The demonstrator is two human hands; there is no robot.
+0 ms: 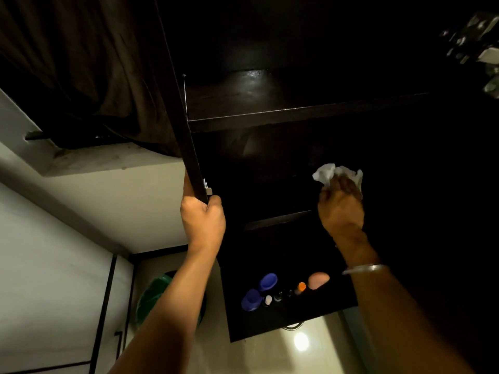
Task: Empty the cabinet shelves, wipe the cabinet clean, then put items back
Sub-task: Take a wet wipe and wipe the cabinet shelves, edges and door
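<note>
Left hand (203, 222) grip clenched round cabinet edge (195, 168); right hand (340, 209) raised, gripping white cloth (334, 174)

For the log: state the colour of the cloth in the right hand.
White cloth, gripped by the right hand; head view.

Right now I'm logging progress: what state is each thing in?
Cabinet door: open, gripped by left hand.
Tissue: crumpled, held by right hand inside the cabinet.
Upper shelf: bare.
Bottles: standing on the bottom surface.
</note>
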